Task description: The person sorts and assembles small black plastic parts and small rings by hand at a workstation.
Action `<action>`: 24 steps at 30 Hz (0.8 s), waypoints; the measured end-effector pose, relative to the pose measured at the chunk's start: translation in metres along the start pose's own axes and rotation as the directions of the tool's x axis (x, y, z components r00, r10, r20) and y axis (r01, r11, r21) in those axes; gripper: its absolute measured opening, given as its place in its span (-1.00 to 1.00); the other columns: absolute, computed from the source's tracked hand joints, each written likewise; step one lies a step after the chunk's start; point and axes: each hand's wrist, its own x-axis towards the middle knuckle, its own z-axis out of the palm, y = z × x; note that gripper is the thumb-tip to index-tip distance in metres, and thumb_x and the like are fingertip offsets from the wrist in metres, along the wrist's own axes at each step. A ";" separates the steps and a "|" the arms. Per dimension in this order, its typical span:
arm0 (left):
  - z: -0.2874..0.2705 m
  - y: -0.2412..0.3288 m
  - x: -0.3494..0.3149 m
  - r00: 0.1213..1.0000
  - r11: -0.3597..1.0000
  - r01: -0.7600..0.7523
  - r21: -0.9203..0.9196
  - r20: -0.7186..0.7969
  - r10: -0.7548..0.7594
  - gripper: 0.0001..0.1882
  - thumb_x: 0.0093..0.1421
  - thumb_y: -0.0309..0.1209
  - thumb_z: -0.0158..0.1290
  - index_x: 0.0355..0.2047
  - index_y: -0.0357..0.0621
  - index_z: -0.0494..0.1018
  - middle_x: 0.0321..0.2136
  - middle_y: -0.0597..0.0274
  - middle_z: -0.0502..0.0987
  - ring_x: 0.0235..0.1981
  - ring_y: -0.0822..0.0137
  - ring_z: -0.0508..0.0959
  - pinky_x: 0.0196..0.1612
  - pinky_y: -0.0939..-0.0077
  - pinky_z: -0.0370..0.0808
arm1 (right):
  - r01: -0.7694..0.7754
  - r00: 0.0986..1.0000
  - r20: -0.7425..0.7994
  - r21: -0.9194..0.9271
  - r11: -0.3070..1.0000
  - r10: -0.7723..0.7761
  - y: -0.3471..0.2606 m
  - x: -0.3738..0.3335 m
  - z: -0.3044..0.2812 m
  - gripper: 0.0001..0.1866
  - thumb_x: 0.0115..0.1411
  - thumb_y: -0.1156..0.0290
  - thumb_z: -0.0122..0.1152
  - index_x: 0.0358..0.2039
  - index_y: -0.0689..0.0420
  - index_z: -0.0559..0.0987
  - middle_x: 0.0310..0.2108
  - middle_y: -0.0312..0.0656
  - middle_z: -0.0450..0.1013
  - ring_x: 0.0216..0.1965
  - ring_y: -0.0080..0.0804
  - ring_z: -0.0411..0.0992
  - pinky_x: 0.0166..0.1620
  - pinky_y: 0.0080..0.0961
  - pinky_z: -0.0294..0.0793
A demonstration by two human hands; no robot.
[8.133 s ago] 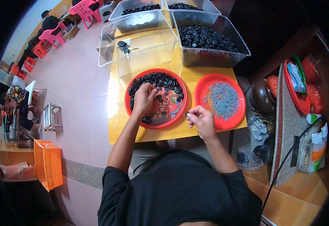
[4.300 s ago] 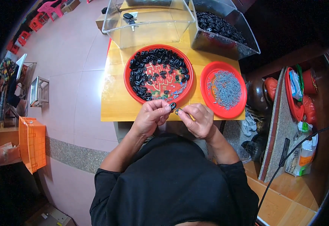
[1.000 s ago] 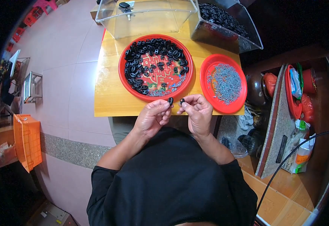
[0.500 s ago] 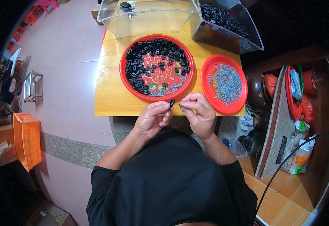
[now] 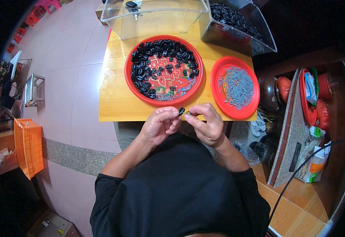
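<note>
At the table's front edge, my left hand (image 5: pixel 162 124) pinches a black oval cord lock piece (image 5: pixel 181 111) between thumb and forefinger. My right hand (image 5: pixel 206 123) faces it, thumb and forefinger closed on a small dark piece (image 5: pixel 188 113). A thin light bit shows between the two pieces, too small to make out. Just beyond lies a round red tray (image 5: pixel 127 75) with many black two-holed cord lock pieces (image 5: pixel 141 72) around its rim and small black parts in its middle. To the right, a red plate (image 5: pixel 235 114) carries a heap of small grey metal springs (image 5: pixel 238 89).
At the back of the yellow table (image 5: pixel 115 106) stand a clear plastic box (image 5: pixel 152 25) and another clear bin (image 5: pixel 243 43) full of black pieces. Car keys (image 5: pixel 133 8) show by the first box. An orange crate (image 5: pixel 28 148) is at the left; shelves with bags are right.
My right hand has turned slightly and come down a little, and its small piece is now nearer the cord lock piece. The left hand has barely moved.
</note>
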 end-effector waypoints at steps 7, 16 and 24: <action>0.001 0.000 -0.001 1.000 0.997 -0.027 0.067 0.005 0.026 -0.87 0.14 -0.42 0.03 -0.48 -0.23 0.41 -0.73 0.32 0.35 -0.72 0.52 0.29 -0.69 0.69 0.16 | 0.030 0.999 0.019 -0.011 0.999 -0.030 -0.002 0.000 -0.003 -0.63 -0.19 0.71 0.24 -0.28 0.17 0.55 -0.35 -0.10 0.40 -0.41 -0.26 0.41 -0.40 -0.46 0.41; 0.006 0.001 -0.004 0.992 0.962 -0.083 0.259 -0.071 0.105 -0.87 0.13 -0.37 0.04 -0.49 -0.12 0.38 -0.70 0.41 0.34 -0.74 0.59 0.26 -0.70 0.72 0.13 | 0.054 0.997 0.054 -0.020 0.998 -0.053 -0.002 0.001 -0.004 -0.66 -0.19 0.66 0.24 -0.30 0.20 0.57 -0.35 -0.09 0.40 -0.38 -0.25 0.42 -0.39 -0.45 0.42; 0.009 0.002 -0.008 0.991 0.927 -0.111 0.358 -0.027 0.129 -0.90 0.11 -0.42 0.08 -0.49 -0.10 0.39 -0.69 0.49 0.34 -0.72 0.66 0.25 -0.69 0.76 0.09 | 0.072 0.997 0.044 -0.029 0.997 -0.071 -0.004 0.000 -0.001 -0.65 -0.21 0.67 0.25 -0.30 0.19 0.58 -0.35 -0.10 0.41 -0.38 -0.25 0.42 -0.37 -0.46 0.44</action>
